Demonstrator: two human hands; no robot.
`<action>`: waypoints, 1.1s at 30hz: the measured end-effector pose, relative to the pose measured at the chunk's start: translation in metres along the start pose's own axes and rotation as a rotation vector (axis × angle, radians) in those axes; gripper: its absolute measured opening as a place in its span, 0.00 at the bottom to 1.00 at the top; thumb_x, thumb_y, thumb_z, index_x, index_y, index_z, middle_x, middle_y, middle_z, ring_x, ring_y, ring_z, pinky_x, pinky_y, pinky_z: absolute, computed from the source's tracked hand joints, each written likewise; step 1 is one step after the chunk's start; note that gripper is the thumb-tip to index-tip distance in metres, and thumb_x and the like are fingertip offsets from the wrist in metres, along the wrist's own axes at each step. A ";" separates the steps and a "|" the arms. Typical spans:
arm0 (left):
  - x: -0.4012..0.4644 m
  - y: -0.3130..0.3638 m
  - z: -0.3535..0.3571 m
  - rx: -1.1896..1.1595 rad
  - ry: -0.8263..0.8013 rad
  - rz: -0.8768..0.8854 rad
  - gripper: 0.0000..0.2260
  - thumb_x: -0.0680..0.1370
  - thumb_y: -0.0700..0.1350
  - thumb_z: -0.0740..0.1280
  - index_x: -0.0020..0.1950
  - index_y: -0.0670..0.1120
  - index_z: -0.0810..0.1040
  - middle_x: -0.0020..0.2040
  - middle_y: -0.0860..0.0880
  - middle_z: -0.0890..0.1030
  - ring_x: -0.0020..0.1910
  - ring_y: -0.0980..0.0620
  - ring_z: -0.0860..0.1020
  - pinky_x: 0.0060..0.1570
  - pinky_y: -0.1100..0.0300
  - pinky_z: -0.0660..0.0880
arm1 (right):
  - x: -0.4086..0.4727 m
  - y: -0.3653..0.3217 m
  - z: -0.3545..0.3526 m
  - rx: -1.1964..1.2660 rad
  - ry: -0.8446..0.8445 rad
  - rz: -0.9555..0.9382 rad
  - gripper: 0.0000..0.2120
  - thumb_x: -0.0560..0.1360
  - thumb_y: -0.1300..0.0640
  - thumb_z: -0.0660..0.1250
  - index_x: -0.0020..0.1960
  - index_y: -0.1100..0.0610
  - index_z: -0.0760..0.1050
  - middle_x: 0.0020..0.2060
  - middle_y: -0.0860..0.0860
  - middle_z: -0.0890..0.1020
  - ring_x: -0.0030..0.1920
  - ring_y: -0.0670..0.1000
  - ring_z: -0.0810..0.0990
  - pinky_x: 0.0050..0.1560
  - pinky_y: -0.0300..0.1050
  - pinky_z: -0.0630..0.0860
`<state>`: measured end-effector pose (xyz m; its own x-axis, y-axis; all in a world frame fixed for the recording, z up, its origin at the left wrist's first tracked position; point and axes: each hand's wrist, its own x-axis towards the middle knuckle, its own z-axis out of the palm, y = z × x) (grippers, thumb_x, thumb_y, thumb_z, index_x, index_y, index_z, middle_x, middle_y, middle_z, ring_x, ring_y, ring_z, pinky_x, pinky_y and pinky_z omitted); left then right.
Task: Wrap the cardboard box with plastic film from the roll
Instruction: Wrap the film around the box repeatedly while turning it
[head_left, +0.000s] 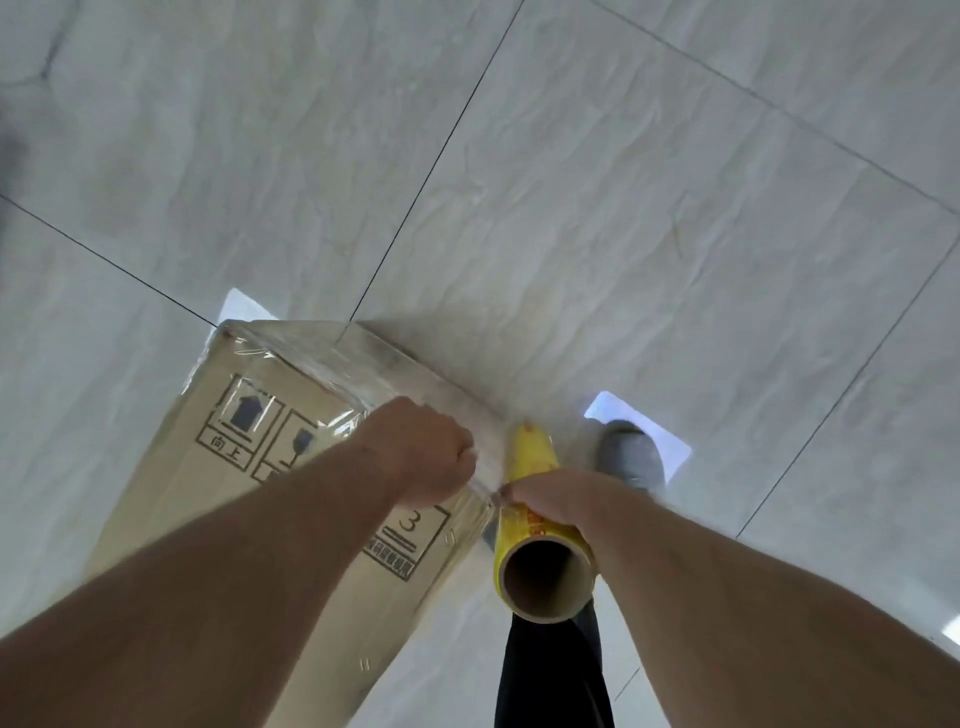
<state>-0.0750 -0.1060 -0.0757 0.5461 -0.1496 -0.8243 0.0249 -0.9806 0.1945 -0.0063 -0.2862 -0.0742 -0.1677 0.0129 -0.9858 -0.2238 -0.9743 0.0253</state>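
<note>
on the pale tiled floor (675, 234) stands the cardboard box (223, 493), at lower left of the view, its top end already covered in clear plastic film (332, 364). the left hand (421, 457) rests at the box's right edge, fingers curled shut and pinching the film. just beside it, the right hand (561, 501) wraps its fingers around the yellow roll (535, 514), whose open cardboard core faces the camera. a grey shoe (631, 457) shows beyond the roll.
</note>
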 end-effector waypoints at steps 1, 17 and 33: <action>0.001 0.006 0.004 0.014 0.013 0.015 0.16 0.83 0.57 0.48 0.44 0.52 0.71 0.50 0.50 0.83 0.48 0.47 0.80 0.51 0.50 0.72 | -0.001 0.006 0.001 0.026 0.000 -0.006 0.19 0.81 0.40 0.66 0.63 0.53 0.76 0.67 0.58 0.76 0.67 0.59 0.76 0.70 0.49 0.69; 0.016 0.009 0.006 0.010 -0.047 -0.028 0.18 0.81 0.58 0.49 0.49 0.54 0.78 0.52 0.51 0.83 0.49 0.47 0.79 0.51 0.51 0.71 | 0.026 0.100 0.031 0.900 -0.068 0.099 0.35 0.63 0.39 0.81 0.63 0.56 0.77 0.50 0.63 0.87 0.49 0.64 0.88 0.58 0.69 0.81; 0.003 0.057 0.027 0.165 0.034 0.240 0.17 0.79 0.53 0.52 0.52 0.52 0.80 0.60 0.55 0.80 0.57 0.49 0.78 0.52 0.51 0.70 | 0.022 0.083 0.088 0.842 -0.019 0.100 0.32 0.69 0.33 0.76 0.58 0.57 0.77 0.48 0.59 0.86 0.48 0.60 0.87 0.61 0.59 0.82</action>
<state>-0.0942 -0.1660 -0.0813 0.5477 -0.3784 -0.7462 -0.2433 -0.9254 0.2906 -0.1129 -0.3468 -0.0795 -0.2391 -0.0535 -0.9695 -0.8461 -0.4784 0.2351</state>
